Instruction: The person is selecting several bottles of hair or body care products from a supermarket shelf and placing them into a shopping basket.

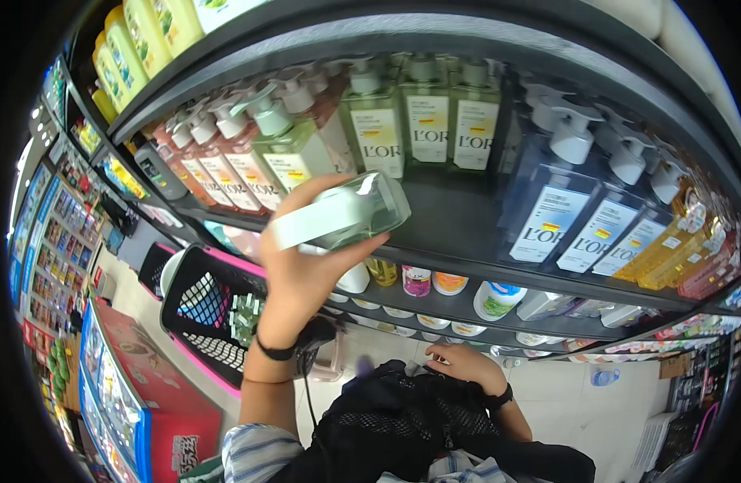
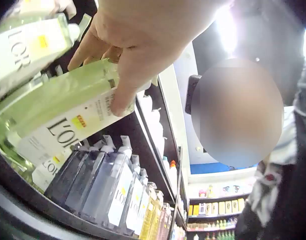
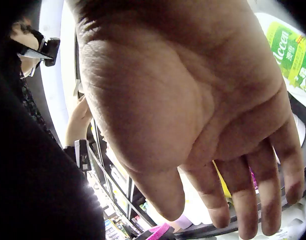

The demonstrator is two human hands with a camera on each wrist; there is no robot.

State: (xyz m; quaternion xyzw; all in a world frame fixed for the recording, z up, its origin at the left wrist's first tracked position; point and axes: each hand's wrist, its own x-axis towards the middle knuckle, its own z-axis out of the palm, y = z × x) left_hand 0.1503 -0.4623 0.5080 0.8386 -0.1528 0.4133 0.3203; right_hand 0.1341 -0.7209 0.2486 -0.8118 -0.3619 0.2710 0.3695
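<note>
My left hand (image 1: pixel 302 278) grips a clear green pump bottle (image 1: pixel 384 201) in front of the upper shelf, thumb on one side and fingers on the other. The bottle lies tilted. In the left wrist view its white label (image 2: pixel 55 132) with large black letters and a small yellow-red tag shows, the thumb near the label's edge. Behind it stand matching green pump bottles (image 1: pixel 429 117) in a row. Low in front of my body, my right hand (image 1: pixel 471 366) hangs with relaxed fingers and holds nothing; its palm fills the right wrist view.
Pink pump bottles (image 1: pixel 245 165) stand left on the same shelf, dark blue ones (image 1: pixel 551 205) right, beside amber bottles (image 1: pixel 664 249). Lower shelves carry white bottles (image 1: pixel 499 299). A black basket with pink trim (image 1: pixel 213 350) stands at left, near a red display case (image 1: pixel 173 386).
</note>
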